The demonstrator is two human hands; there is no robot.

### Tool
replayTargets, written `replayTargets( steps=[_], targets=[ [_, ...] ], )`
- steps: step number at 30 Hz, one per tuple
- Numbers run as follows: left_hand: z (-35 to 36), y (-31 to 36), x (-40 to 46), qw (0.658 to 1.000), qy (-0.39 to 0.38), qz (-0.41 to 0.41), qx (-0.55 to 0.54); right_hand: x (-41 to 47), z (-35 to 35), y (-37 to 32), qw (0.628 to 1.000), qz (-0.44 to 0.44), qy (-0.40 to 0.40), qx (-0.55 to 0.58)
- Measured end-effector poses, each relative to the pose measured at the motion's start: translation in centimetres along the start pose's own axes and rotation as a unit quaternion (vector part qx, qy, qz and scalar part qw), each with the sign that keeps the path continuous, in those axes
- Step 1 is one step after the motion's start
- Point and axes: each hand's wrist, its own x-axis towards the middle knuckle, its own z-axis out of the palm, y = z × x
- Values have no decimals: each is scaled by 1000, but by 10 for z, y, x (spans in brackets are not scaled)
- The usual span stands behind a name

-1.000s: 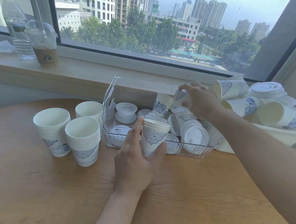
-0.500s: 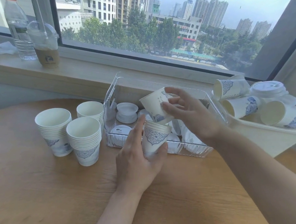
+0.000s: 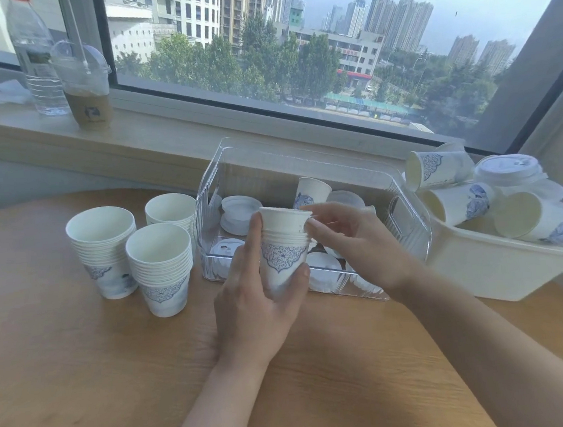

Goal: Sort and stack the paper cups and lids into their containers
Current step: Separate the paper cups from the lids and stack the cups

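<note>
No writing is legible. The left hand [image 3: 258, 305] grips a short cup stack [image 3: 284, 247], upright, mouth up, before the clear bin [image 3: 409, 232]. The right hand [image 3: 355, 240] pinches the top cup's rim.

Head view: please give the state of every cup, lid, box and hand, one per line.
Held stack: upright, gripped by left hand.
Right hand: pinching top cup's rim.
Three stacks: upright on table.
Clear bin: holds lids, one cup.
White bin: cups lying sideways.
</note>
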Motion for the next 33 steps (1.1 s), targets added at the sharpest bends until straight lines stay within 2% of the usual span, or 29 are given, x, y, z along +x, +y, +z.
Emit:
replayTargets(
  steps=[7, 9, 13, 19, 27, 30, 33],
  targets=[
    [-2, 2, 3, 1000, 4, -11, -10, 4, -8, 4, 995, 0, -55, -78],
    [-3, 1, 3, 1000, 7, -23, -8, 15, -13, 9, 991, -1, -36, -126],
    [-3, 0, 3, 999, 2, -32, -5, 46, -22, 19, 967, -14, 63, -246],
    [-2, 0, 3, 1000, 0, -29, 4, 87, -23, 30, 939, 50, 53, -336],
    [-3, 4, 3, 1000, -3, -24, 12, 87, -16, 30, 944, 56, 96, -311],
    [-3, 5, 3, 1000, -4, -22, 17, 77, -18, 26, 946, 26, 133, -294],
    [-3, 4, 3, 1000, 0, -21, 17, 64, -24, 14, 963, -18, 164, -213]
  ],
)
